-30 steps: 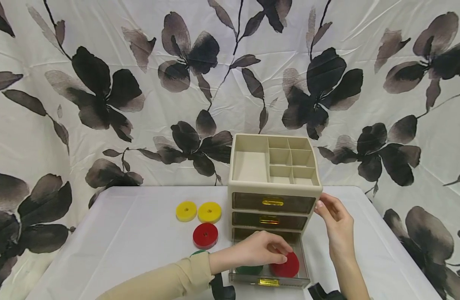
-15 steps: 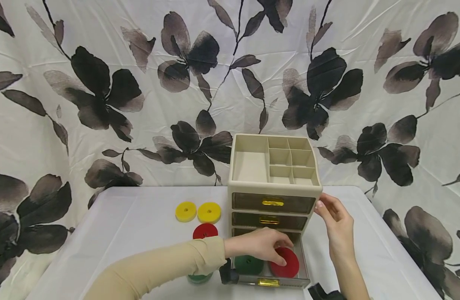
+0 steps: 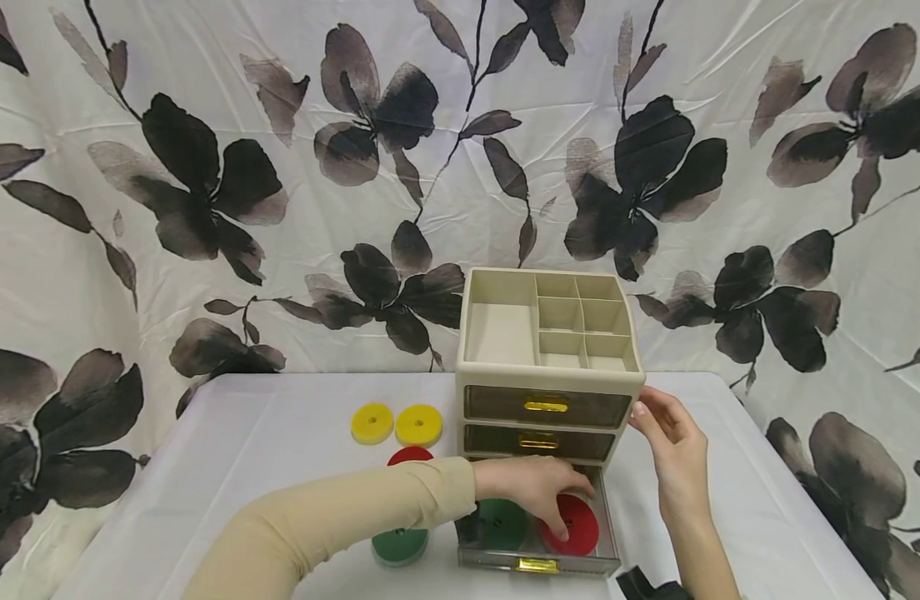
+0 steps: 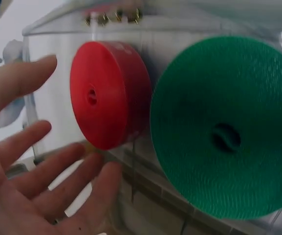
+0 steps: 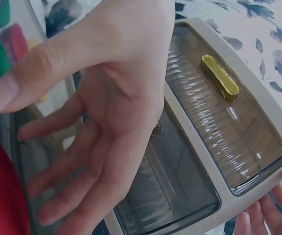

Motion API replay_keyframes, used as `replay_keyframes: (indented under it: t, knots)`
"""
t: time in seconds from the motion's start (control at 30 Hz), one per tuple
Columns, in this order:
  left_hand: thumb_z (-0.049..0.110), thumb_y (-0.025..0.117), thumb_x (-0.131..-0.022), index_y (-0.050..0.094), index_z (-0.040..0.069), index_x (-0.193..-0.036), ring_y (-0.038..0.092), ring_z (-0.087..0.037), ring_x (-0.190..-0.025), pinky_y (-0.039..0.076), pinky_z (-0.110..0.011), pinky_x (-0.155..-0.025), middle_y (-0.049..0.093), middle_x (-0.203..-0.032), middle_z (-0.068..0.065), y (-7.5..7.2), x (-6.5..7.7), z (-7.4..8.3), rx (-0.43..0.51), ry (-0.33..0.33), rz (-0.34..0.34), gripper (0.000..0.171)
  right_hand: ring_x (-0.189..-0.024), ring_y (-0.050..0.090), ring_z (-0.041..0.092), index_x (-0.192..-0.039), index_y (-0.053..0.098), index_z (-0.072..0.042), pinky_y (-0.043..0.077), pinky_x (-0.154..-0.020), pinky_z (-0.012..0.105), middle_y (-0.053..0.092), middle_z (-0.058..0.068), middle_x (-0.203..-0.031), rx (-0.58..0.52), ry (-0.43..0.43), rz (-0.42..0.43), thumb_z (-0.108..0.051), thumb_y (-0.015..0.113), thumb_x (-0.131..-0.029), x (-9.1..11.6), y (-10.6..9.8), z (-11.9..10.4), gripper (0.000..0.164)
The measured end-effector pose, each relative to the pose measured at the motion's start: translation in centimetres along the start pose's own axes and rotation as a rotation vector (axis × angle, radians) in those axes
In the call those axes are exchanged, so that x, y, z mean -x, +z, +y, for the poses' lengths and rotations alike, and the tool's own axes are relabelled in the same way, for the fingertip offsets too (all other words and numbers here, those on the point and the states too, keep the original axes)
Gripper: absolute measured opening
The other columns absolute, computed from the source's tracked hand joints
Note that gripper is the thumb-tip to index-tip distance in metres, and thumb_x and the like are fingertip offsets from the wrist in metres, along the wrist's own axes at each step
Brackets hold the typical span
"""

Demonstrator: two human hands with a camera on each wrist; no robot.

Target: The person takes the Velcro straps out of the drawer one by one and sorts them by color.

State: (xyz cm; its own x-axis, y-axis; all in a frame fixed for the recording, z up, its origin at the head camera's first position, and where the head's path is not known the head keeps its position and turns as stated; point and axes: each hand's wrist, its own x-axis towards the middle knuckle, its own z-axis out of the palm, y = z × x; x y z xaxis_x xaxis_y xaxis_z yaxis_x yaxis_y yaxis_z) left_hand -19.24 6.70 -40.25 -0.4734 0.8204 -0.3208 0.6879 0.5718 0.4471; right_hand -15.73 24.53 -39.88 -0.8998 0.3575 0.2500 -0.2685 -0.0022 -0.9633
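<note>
A beige drawer organizer (image 3: 550, 377) stands on the white table with its lowest drawer (image 3: 497, 557) pulled out. Inside that drawer are a red roll of tape (image 3: 580, 529) and a green roll of tape (image 3: 502, 523), side by side. Over the drawer is my left hand (image 3: 538, 487), thumb and fingers spread around the red roll. The left wrist view shows a gap between this hand (image 4: 48, 181) and the red roll (image 4: 101, 95). My right hand (image 3: 673, 442) touches the organizer's right side with its fingertips and thumb, also seen in the right wrist view.
Left of the organizer lie two yellow rolls (image 3: 418, 425), a red roll (image 3: 410, 455) and a green roll (image 3: 400, 546). The left sleeve (image 3: 340, 517) partly covers the latter two. A floral cloth (image 3: 505, 125) hangs behind the table.
My left hand has loosened from the red roll and its fingers have spread. Its forearm has shifted up and right, uncovering both green rolls and covering more of the table's red one.
</note>
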Motion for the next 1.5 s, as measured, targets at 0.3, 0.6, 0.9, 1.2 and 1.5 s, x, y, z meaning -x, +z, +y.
replay_keyframes:
  t: [0.3, 0.6, 0.9, 1.2, 1.5]
  knots:
    - [0.022, 0.083, -0.074, 0.053, 0.022, -0.136, 0.053, -0.001, -0.095, 0.045, -0.013, -0.079, 0.060, -0.115, 0.006, 0.5, -0.7, -0.4, -0.141, 0.048, -0.069, 0.069, -0.099, 0.064, 0.002, -0.120, 0.060, 0.000, 0.051, -0.083, 0.012, 0.066, -0.009, -0.106, 0.004, -0.003, 0.002, -0.009, 0.061, -0.093, 0.0, 0.0, 0.1, 0.028]
    - [0.023, 0.086, -0.070, 0.053, 0.028, -0.134, 0.052, 0.000, -0.091, 0.045, -0.014, -0.078, 0.059, -0.112, 0.008, 1.5, -1.0, -0.5, -0.281, 0.068, -0.064, 0.073, -0.099, 0.064, 0.002, -0.119, 0.060, 0.000, 0.051, -0.083, 0.012, 0.066, -0.009, -0.105, 0.000, 0.003, 0.000, -0.010, 0.061, -0.093, 0.0, 0.0, 0.0, 0.028]
    - [0.022, 0.087, -0.068, 0.053, 0.031, -0.132, 0.053, 0.001, -0.091, 0.045, -0.015, -0.077, 0.058, -0.110, 0.010, 1.7, -1.0, -0.6, -0.347, 0.081, -0.034, 0.073, -0.099, 0.063, 0.002, -0.119, 0.060, -0.001, 0.051, -0.083, 0.012, 0.065, -0.008, -0.106, -0.003, 0.001, -0.002, -0.010, 0.061, -0.093, 0.1, 0.0, 0.0, 0.028]
    - [0.023, 0.086, -0.070, 0.055, 0.030, -0.131, 0.054, 0.001, -0.092, 0.043, -0.012, -0.075, 0.059, -0.112, 0.010, 1.7, -0.9, -0.5, -0.400, 0.109, -0.022, 0.069, -0.101, 0.063, 0.003, -0.120, 0.059, -0.001, 0.051, -0.083, 0.013, 0.065, -0.008, -0.107, 0.009, 0.006, -0.003, -0.011, 0.061, -0.093, 0.0, -0.1, 0.0, 0.029]
    - [0.029, 0.084, -0.071, 0.055, 0.029, -0.131, 0.055, 0.002, -0.092, 0.041, -0.011, -0.073, 0.059, -0.114, 0.010, 1.4, -0.8, -0.4, -0.456, 0.126, -0.027, 0.067, -0.101, 0.063, 0.003, -0.120, 0.059, -0.001, 0.051, -0.083, 0.012, 0.065, -0.009, -0.107, 0.006, 0.011, -0.003, -0.011, 0.061, -0.093, 0.0, -0.1, 0.0, 0.029]
